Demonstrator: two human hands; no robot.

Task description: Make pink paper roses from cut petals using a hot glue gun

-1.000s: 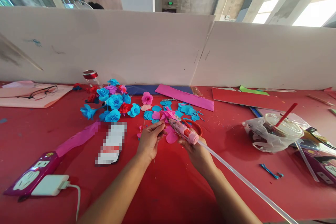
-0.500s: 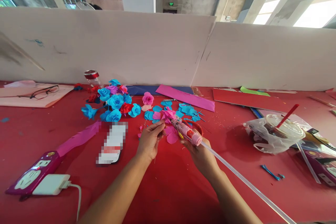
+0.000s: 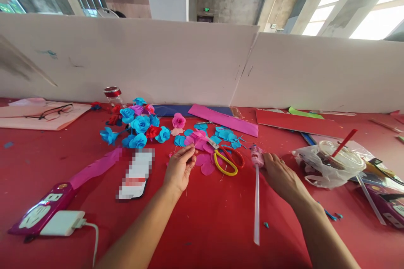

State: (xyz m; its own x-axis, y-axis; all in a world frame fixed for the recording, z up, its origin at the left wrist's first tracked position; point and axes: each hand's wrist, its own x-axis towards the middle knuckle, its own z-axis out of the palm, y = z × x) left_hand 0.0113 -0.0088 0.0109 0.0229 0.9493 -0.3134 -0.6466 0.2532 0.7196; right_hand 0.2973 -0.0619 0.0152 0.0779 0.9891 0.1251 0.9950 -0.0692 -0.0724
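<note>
Red tabletop [image 3: 208, 227] runs up to a white partition [image 3: 142, 59]. On it, the left hand [image 3: 178, 170] has thumb and fingertips pinched together on a pink flower [image 3: 199, 135], just left of the middle. The right hand [image 3: 284, 178] touches a pink glue gun [image 3: 256, 156]; whether its fingers close around the handle, I cannot tell. Scissors [image 3: 216, 146] lie between flower and gun, blades reaching the flower, close to loose pink petals [image 3: 206, 164] and blue petals [image 3: 224, 133]. Farther left are a phone [image 3: 134, 174] and a bunch of paper flowers [image 3: 139, 123]; well to the right, a bagged cup [image 3: 341, 155]. Half a second ago the gun's nozzle was at the flower, partly covering the scissors; it has since swung right, uncovering them, while the left hand has barely moved.
</note>
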